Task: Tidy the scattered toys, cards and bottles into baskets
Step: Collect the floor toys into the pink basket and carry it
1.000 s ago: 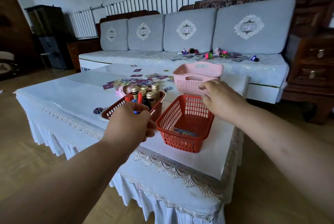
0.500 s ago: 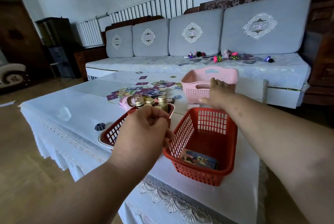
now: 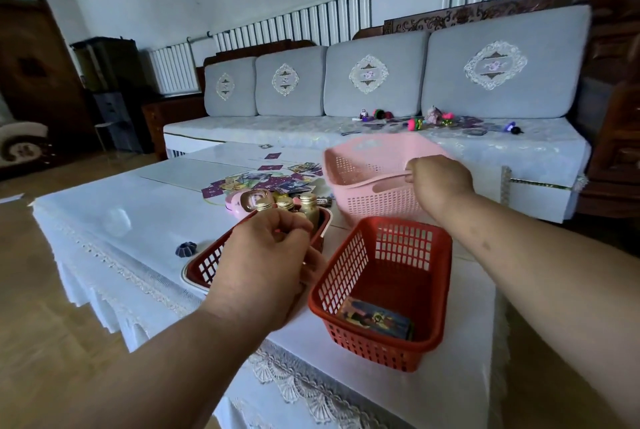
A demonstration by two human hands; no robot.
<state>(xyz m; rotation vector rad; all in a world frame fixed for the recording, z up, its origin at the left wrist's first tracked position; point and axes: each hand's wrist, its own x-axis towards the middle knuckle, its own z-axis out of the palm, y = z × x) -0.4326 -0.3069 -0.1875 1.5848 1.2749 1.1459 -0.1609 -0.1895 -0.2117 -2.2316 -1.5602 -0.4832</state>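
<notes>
My right hand (image 3: 438, 183) grips the near handle rim of the pink basket (image 3: 363, 172), which stands behind the red baskets and looks blurred. My left hand (image 3: 266, 266) hovers with curled fingers over the left red basket (image 3: 204, 267); I see nothing in it. That basket holds gold-capped bottles (image 3: 308, 203) at its far end. The right red basket (image 3: 384, 255) has a stack of cards (image 3: 375, 321) on its floor. More cards (image 3: 277, 179) lie scattered on the table behind a round pink toy (image 3: 242, 202).
The baskets stand on a low table under a white lace-edged cloth (image 3: 121, 221). A small dark blue object (image 3: 186, 248) lies left of the baskets. Small toys and cards (image 3: 419, 122) are strewn on the grey sofa (image 3: 277, 127) behind. Wooden floor surrounds the table.
My right hand went from touching the pink basket's near side to gripping its handle. The red and blue items my left hand held a second ago are no longer in it.
</notes>
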